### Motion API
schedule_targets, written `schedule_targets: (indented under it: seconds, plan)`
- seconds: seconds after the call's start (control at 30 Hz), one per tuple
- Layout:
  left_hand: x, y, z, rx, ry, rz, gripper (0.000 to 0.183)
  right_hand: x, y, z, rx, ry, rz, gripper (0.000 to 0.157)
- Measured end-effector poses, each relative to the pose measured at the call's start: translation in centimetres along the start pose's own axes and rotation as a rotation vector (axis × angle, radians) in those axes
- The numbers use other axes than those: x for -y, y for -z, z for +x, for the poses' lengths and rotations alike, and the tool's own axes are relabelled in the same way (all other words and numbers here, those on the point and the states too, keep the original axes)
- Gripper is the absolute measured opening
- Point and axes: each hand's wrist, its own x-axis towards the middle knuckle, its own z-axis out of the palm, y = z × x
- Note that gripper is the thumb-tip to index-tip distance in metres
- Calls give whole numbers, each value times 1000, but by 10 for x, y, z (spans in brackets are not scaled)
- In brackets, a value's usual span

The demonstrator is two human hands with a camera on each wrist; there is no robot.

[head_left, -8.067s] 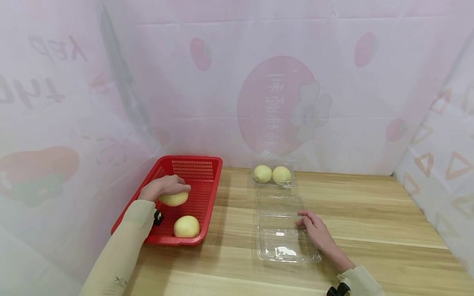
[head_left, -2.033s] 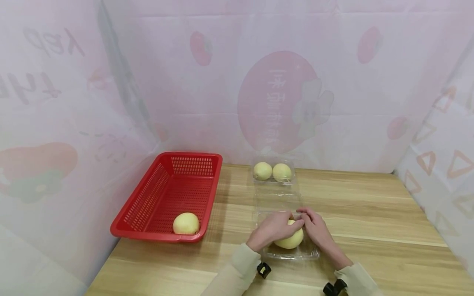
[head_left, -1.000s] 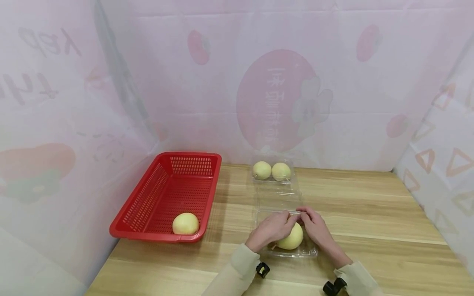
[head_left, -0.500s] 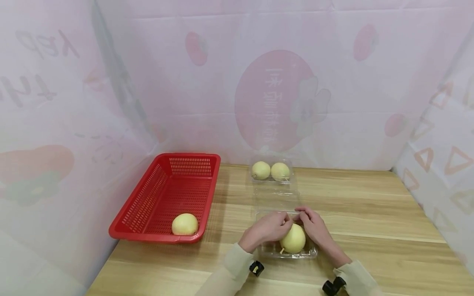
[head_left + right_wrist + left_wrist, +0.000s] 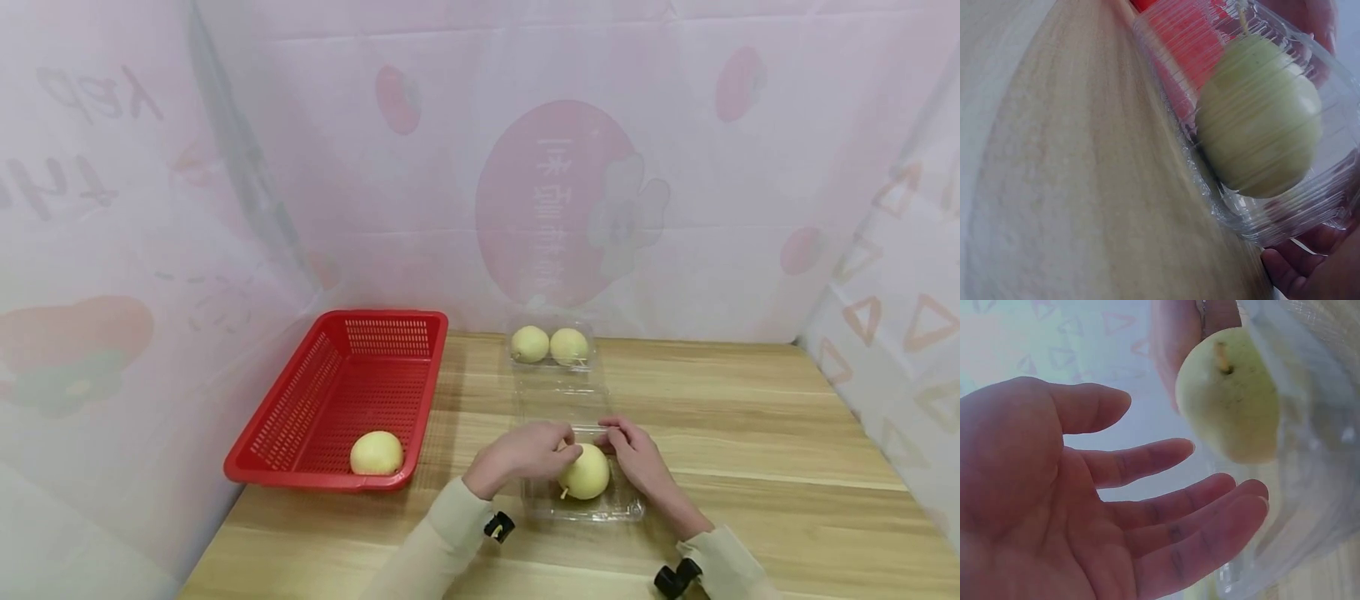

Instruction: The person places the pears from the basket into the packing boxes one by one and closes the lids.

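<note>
From above, the head view looked forward and down across the surface [image 5: 750,433]; both wrist views faced, from close by, the same pear [image 5: 588,475] in its clear plastic clamshell [image 5: 543,504].

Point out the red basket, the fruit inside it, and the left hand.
Red basket [image 5: 360,390]: head view, on its bare floor.
Fruit inside it [image 5: 377,452]: head view, mid-surface.
Left hand [image 5: 1094,509]: left wrist view, palm near the finger bases.

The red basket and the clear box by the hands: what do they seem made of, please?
Basket: probably plastic, slightly glossy, given its even red and regular slots. Box: likely thin plastic, shiny and see-through, given its glints and ribs.
</note>
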Motion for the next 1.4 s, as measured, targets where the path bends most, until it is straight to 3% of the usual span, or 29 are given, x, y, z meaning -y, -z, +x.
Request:
schedule_targets:
  seconds: [0.33,0.87,1.17,1.4]
  plan:
    - [2,23,-13,7,-44,100,35,1,1,1,-5,7,-17,30]
    - [11,52,-35,-107,-109,166,32,-3,0,1,-3,15,-21,30]
    - [24,68,-57,-132,-51,189,32,-1,0,0,1,16,-4,30]
    - [39,77,-72,-171,14,143,33,-3,0,1,5,3,-5,30]
